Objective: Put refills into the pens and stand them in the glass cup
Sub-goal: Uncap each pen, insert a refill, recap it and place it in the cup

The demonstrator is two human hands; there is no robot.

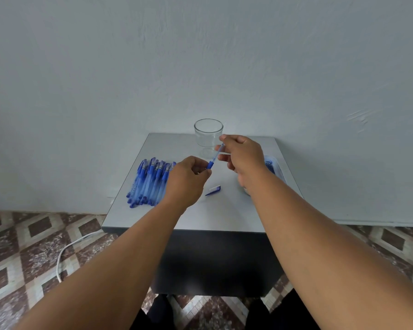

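Head view: above the table, before the empty cup, both left hand and right hand pinch a pen, probably light, slick and bendable, best held near its grip.

Soft, even, cool-toned light fills the scene, with no hard glare. The table casts only a faint shadow on its dark front, and the hands leave weak, diffuse shadows on its top. The wide-angle lens stretches the forearms and bends the floor tiles toward the edges. Fine detail is slightly soft, and the glass cup shows pale reflections.
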